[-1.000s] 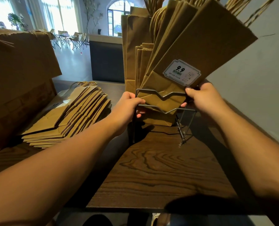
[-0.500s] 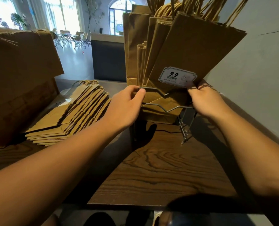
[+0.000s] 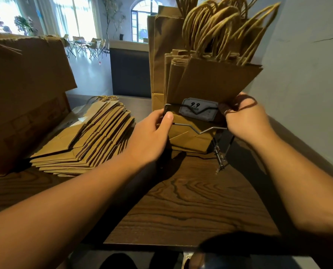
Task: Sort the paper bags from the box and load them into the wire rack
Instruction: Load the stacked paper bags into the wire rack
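Head view: bags stand in the rack

Both hands hold the wire rack (image 3: 198, 131) on the worktop (image 3: 191, 206). Left hand (image 3: 152, 136) curls its fingers round the rack's left edge; right hand (image 3: 245, 117) pinches the upright paper bags (image 3: 212, 84) (price tag (image 3: 198, 111) in front). More flat bags (image 3: 84, 140) lie left, beside the box (image 3: 23, 90).

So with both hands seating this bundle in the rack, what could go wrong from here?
The bags lean right in the wire rack; let go early, they may fan out. The rack stands on thin legs and could tip. The price tag sits behind the top wire and might snag.
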